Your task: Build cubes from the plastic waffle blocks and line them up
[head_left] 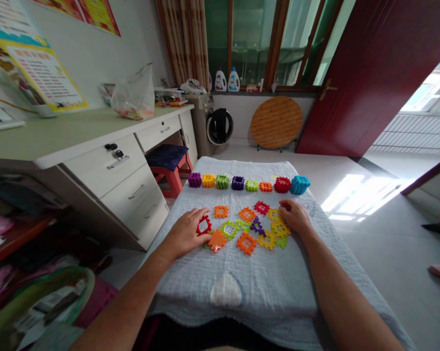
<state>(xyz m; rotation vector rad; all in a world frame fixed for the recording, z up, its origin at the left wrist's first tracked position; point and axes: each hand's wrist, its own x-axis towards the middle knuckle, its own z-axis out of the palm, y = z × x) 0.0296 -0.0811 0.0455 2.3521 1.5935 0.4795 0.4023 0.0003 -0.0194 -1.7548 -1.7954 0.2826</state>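
Note:
My left hand point(187, 231) rests at the left of a loose spread of plastic building squares, thumb and fingers apart around a red square frame point(204, 225). Whether it grips that frame is hard to see. Close to its thumb lies a solid orange square point(217, 240). On the right, my right hand point(295, 214) lies beside yellow squares point(280, 227), its fingers loosely bent and apart, with no piece visible in them. Between the hands are orange frames point(247, 243), a green grid square point(230, 229), a purple piece point(257, 226) and another red frame point(261, 207).
Along the table's far side runs a row of stacked squares, from a purple stack point(194, 180) to a blue stack point(300, 184). A pale blue cloth point(267, 278) covers the table. A desk point(128, 170) and a stool point(170, 163) stand at left.

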